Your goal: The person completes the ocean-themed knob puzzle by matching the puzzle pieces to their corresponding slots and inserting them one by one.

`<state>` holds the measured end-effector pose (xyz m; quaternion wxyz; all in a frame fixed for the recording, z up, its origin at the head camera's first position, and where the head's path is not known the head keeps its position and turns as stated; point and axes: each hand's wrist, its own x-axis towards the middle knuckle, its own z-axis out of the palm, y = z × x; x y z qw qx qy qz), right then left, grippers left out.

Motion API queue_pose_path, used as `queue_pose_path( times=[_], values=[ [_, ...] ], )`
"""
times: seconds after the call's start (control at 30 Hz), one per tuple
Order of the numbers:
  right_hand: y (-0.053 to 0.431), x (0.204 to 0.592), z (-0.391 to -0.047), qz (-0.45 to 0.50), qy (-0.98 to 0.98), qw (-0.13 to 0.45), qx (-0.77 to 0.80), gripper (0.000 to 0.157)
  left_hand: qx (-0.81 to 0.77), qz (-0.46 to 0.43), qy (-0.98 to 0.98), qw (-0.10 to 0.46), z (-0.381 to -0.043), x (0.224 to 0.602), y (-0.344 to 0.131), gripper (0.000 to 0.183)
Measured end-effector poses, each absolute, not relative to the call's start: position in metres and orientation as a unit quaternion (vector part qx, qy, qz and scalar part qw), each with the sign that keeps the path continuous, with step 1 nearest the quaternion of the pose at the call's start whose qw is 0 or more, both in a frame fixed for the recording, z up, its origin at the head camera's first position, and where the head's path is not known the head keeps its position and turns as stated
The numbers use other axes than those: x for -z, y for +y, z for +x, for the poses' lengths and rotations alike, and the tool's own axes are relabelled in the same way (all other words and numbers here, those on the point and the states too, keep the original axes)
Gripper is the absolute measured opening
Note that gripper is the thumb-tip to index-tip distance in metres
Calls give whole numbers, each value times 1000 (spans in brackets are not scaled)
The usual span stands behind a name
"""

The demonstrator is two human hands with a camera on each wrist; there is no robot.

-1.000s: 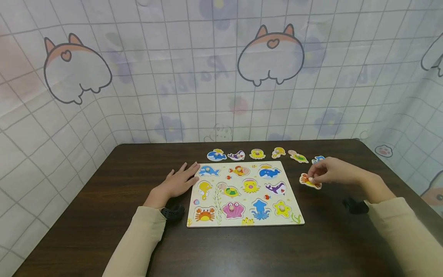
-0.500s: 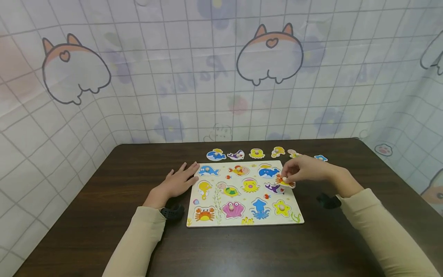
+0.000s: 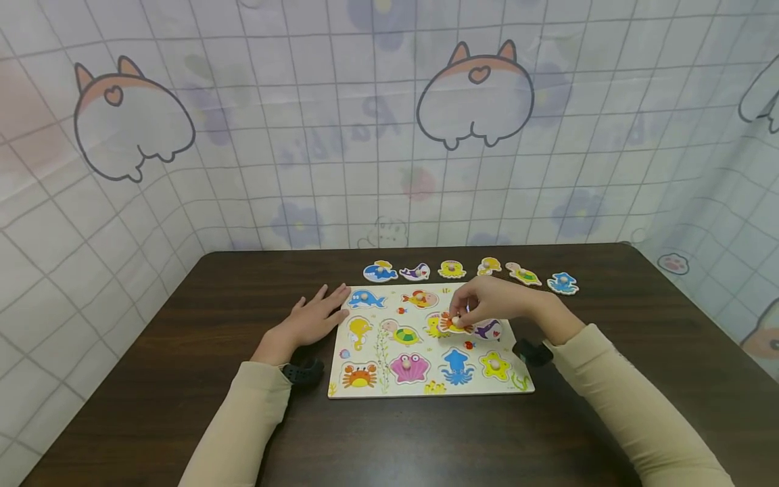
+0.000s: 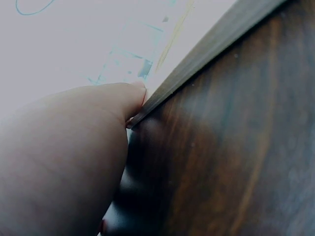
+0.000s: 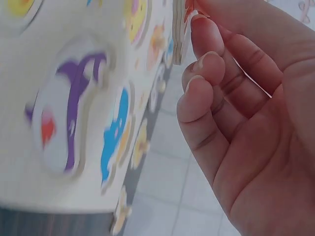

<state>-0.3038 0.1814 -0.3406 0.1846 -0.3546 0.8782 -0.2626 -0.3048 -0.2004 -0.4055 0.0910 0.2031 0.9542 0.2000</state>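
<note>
My right hand [image 3: 493, 299] pinches an orange crab puzzle piece [image 3: 452, 323] by its knob, over the middle right of the wooden puzzle board [image 3: 435, 346]. In the right wrist view the piece's edge [image 5: 179, 34] shows above the board, apart from it. With fingers straight, my left hand [image 3: 314, 315] rests at the board's upper left edge; in the left wrist view the thumb [image 4: 133, 98] touches that edge. A matching crab picture [image 3: 360, 376] shows at the board's lower left. The shell piece [image 3: 410, 368] and starfish piece [image 3: 496, 366] sit in their recesses.
Behind the board lies a row of knobbed pieces: a blue whale [image 3: 380, 272], a purple whale [image 3: 415, 272], an octopus [image 3: 452, 270], a seahorse [image 3: 489, 266], a turtle [image 3: 523, 274] and a squid [image 3: 562, 283]. A patterned curtain [image 3: 389, 135] hangs beyond the dark table [image 3: 182, 379].
My right hand has picked the crab piece up from the table right of the board and carried it left over the board. The left hand has stayed in place.
</note>
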Motion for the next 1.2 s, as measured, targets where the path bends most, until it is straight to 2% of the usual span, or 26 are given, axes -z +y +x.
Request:
queue_pose_path(
  times=[0.67,1.2],
  values=[
    [93,343,-291,-446,836,208,242,3,-198,212,953,88,-305,405,-201,63],
    [46,354,-280,-481,810,224,249,6,-187,204,957,86,-308,407,-200,62]
  ],
)
